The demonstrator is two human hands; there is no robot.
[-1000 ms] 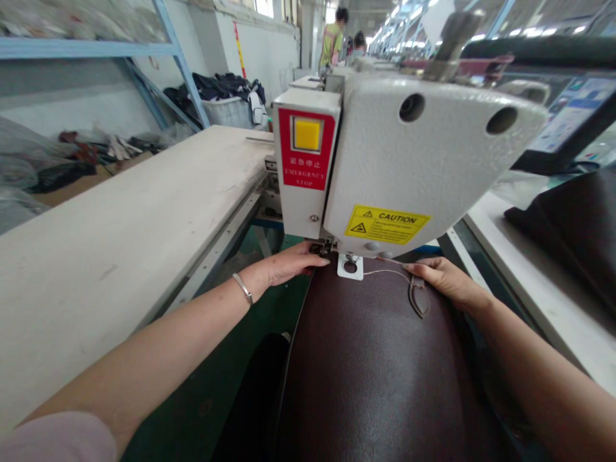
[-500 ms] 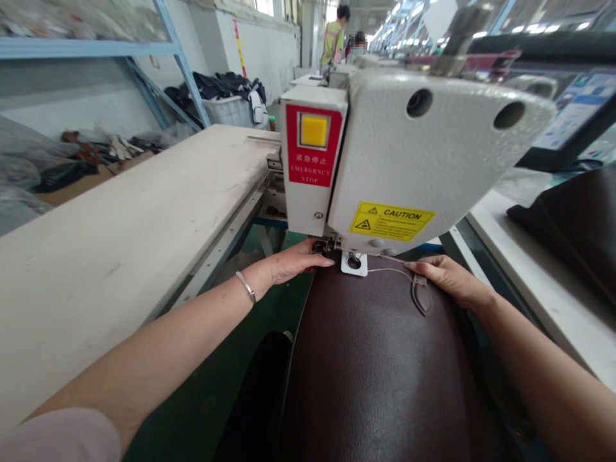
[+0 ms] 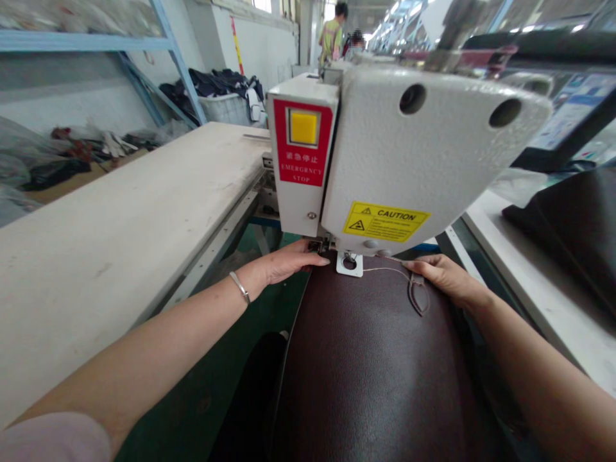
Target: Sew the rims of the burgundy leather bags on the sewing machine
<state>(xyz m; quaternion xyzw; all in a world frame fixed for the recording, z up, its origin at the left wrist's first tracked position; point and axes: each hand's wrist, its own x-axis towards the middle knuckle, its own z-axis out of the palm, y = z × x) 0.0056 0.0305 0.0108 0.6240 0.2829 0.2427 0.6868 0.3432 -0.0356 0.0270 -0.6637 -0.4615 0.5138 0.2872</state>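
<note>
A dark brown leather piece (image 3: 366,359) hangs down toward me from beneath the head of a white sewing machine (image 3: 433,147). The machine's pale presser plate (image 3: 350,264) lies on its upper edge. My left hand (image 3: 291,262) is closed on the leather's left edge, thumb on top and fingers hidden underneath. At the upper right, my right hand (image 3: 440,276) pinches the leather's edge beside a small leather loop (image 3: 419,298). A light thread (image 3: 385,269) runs from the plate toward that loop.
A box with a yellow emergency stop button (image 3: 303,128) is fixed left of the machine head. White tabletops (image 3: 144,205) flank me. More dark leather (image 3: 572,224) lies on the right. Behind stand a blue rack (image 3: 86,42), a bin of dark material (image 3: 224,106) and a person (image 3: 332,38).
The whole view has shifted slightly, so the machine sits a little further left. Both hands keep their hold on the leather, with no clear movement against the machine.
</note>
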